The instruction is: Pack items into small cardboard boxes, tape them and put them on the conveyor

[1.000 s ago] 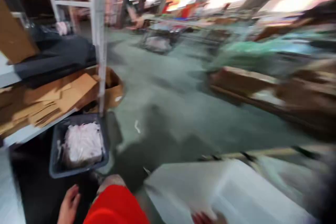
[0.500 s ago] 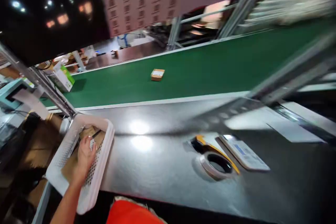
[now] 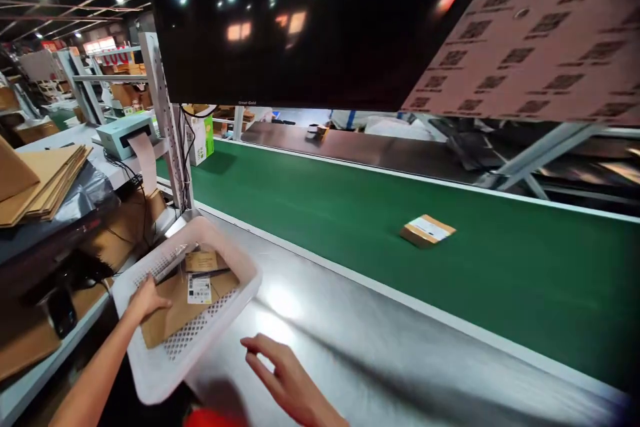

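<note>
The left hand (image 3: 145, 300) is being held out from the lower left of the frame, its forearm running up from the bottom edge, and it is being rested inside a white perforated basket (image 3: 235, 263) that is sitting on the steel worktop (image 3: 360, 347) at the lower left. The fingers of this hand are being laid loosely curled on the left edge of a flat brown cardboard packet (image 3: 173, 310) lying on the basket floor; whether the packet is being gripped or only touched cannot be told. A white label (image 3: 199, 289) with a printed code is showing on the packet just right of the fingertips, and a smaller brown packet (image 3: 201, 261) is lying above it, nearer the basket's far rim.

The right hand (image 3: 285, 377) is being held low over the worktop at the bottom centre, palm down, its fingers spread and slightly bent, with nothing being held. It is being kept just right of the basket's near corner, apart from it.

A green conveyor belt (image 3: 350, 213) is running across the middle of the frame, and 1 small cardboard box (image 3: 427, 230) is lying on it at centre right. A dark monitor (image 3: 300, 20) is hanging in the upper centre, and a label printer (image 3: 125, 135) is standing at the left.
</note>
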`<state>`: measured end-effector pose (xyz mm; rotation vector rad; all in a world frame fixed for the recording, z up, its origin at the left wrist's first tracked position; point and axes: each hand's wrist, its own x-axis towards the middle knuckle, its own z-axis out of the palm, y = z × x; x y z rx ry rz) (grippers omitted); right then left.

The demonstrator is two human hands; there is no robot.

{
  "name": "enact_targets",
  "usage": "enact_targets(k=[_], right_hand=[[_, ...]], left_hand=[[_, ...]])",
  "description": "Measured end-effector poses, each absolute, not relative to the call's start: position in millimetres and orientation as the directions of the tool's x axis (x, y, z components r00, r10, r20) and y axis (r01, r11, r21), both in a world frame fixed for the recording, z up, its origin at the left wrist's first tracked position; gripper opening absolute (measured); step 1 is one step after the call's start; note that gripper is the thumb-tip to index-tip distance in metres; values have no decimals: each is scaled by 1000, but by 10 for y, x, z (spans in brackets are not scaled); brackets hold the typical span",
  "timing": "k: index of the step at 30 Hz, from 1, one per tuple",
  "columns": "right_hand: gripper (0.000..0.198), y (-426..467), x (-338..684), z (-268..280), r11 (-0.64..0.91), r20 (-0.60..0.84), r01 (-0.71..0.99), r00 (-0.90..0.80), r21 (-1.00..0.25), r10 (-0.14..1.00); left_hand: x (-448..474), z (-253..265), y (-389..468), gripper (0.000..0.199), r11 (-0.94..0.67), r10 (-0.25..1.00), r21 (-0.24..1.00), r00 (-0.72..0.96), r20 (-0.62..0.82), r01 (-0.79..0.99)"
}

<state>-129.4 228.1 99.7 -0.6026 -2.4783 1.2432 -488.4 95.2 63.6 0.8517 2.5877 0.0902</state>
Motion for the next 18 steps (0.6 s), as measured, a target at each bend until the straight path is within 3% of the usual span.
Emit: enact_targets(k=[2, 4, 7, 10, 12, 14, 16, 18], right_hand=[[36, 2268, -1071, 924, 481, 17, 253, -872, -840, 489], [35, 2351, -794, 851, 390, -43, 292, -843, -873, 536], [39, 2527, -509, 792, 247, -95, 287, -807, -926, 583], [41, 2602, -469, 836, 195, -62, 210, -816, -958, 575], [40, 2571, -543, 922, 222, 4, 147, -827, -964, 563], [39, 2503, -661, 1044, 298, 115, 73, -817, -952, 565], [40, 2438, -785, 1187, 418, 276, -9, -764, -908, 584], [53, 2406, -865, 1320, 534, 427, -53, -670, -843, 607]], left_hand=[[-4844, 906, 876, 88, 810, 586, 209, -743, -324, 549], [-4773, 1287, 781, 66, 814, 580, 201, -766, -278, 544], [-4583, 1982, 640, 41, 829, 558, 71, -812, -172, 555], [-4268, 2638, 516, 50, 804, 574, -178, -819, -22, 568], [-4002, 2983, 413, 56, 773, 616, -262, -783, 86, 578], [-3706, 3250, 281, 52, 733, 680, -206, -696, 229, 648], [-3388, 3447, 141, 43, 638, 726, -39, -584, 364, 769], [-3068, 3560, 25, 36, 478, 756, 167, -501, 422, 862]])
